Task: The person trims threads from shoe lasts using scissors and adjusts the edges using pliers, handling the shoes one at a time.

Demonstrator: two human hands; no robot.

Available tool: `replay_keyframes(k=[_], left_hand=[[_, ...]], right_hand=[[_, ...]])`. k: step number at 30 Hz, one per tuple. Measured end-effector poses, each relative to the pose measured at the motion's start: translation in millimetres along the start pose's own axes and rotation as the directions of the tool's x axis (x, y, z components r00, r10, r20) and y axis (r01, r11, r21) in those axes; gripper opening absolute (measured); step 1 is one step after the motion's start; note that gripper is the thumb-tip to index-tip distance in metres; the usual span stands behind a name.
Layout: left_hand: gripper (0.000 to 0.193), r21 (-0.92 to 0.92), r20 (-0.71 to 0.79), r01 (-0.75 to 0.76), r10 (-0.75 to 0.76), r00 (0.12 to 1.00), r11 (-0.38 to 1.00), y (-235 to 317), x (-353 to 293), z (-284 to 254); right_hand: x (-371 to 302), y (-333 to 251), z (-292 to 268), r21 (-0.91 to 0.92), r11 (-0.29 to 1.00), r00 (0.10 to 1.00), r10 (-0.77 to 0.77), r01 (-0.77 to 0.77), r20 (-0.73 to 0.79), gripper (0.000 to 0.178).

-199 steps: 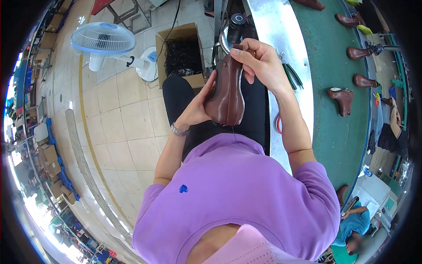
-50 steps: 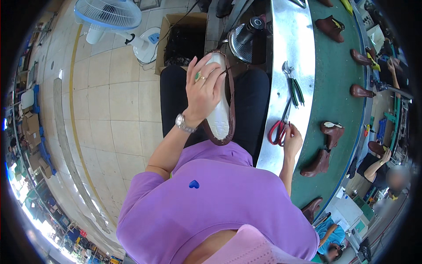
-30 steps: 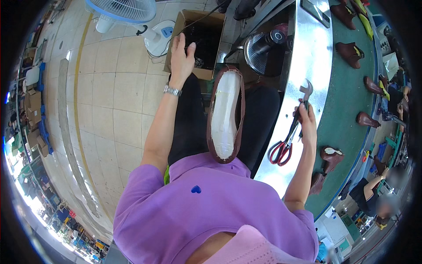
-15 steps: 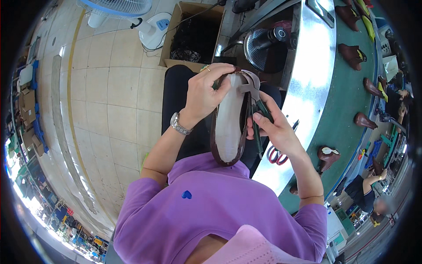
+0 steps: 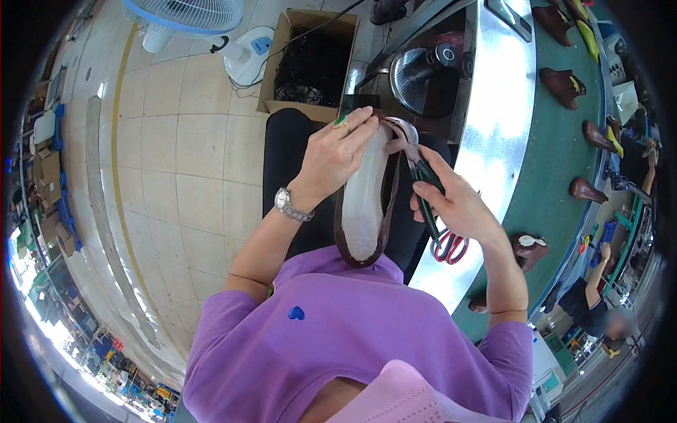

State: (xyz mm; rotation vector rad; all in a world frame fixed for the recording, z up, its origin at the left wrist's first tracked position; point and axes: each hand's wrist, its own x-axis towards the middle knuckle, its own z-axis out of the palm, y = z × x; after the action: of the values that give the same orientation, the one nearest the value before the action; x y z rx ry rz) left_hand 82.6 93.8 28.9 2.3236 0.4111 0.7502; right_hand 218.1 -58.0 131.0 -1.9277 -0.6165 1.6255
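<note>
Upside down over my lap lies a brown shoe upper (image 5: 388, 211) on a last, its pale insole (image 5: 363, 204) facing up and its far end pointing away from me. My left hand (image 5: 338, 144), with a green-stoned ring and a wristwatch, grips the far left end of this shoe, fingertips pressed together on the brown edge; its thumb is hidden. Wrapped round the dark green handles of lasting pliers (image 5: 411, 148) is my right hand (image 5: 451, 201). The pliers' metal jaws are at the far right edge of the shoe, and the side prong reaches over the insole.
Red-handled scissors (image 5: 450, 248) lie on the metal ledge (image 5: 497, 120) at my right. Beyond it, a green belt (image 5: 518, 190) carries several brown shoes. Ahead stand a box of dark material (image 5: 310, 63), a fan (image 5: 190, 10) and a round metal stool (image 5: 423, 84). People work at far right.
The pliers' handles, apart before, have come together in my right hand. My left fingers have straightened and shifted onto the shoe's far end, and the shoe's near end has swung slightly left.
</note>
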Motion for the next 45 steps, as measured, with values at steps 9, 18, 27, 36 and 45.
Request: replay_keyframes(k=[9, 18, 27, 36, 45], left_hand=[[0.023, -0.011, 0.025, -0.063, 0.064, 0.998, 0.998, -0.8, 5.5, -0.4], [0.015, -0.032, -0.023, -0.046, 0.045, 0.999, 0.998, -6.2, 4.4, 7.6], [0.019, -0.097, -0.035, 0.041, -0.044, 0.998, 0.994, -4.9, 2.8, 7.5], [0.073, -0.343, 0.326, 0.558, -0.461, 0.825, 0.756, 10.5, -23.5, -17.9], [0.090, -0.448, 0.832, 0.894, -0.376, 0.407, -0.023, 19.5, -33.5, -25.4]], right_hand=[[23.2, 4.3, 27.4, -0.612, 0.764, 0.746, -0.527, 0.207, -0.406, 0.055], [30.8, 8.1, 32.0, -0.659, 0.691, 0.587, -0.676, 0.296, -0.445, 0.064], [23.7, -0.8, 33.8, -0.592, 0.729, 0.594, -0.656, 0.343, -0.465, 0.072], [34.8, -1.3, 26.4, -0.723, 0.555, 0.508, -0.798, 0.412, -0.324, 0.074], [22.3, 15.1, 32.7, -0.408, 0.781, 0.602, -0.624, 0.473, -0.498, 0.063]])
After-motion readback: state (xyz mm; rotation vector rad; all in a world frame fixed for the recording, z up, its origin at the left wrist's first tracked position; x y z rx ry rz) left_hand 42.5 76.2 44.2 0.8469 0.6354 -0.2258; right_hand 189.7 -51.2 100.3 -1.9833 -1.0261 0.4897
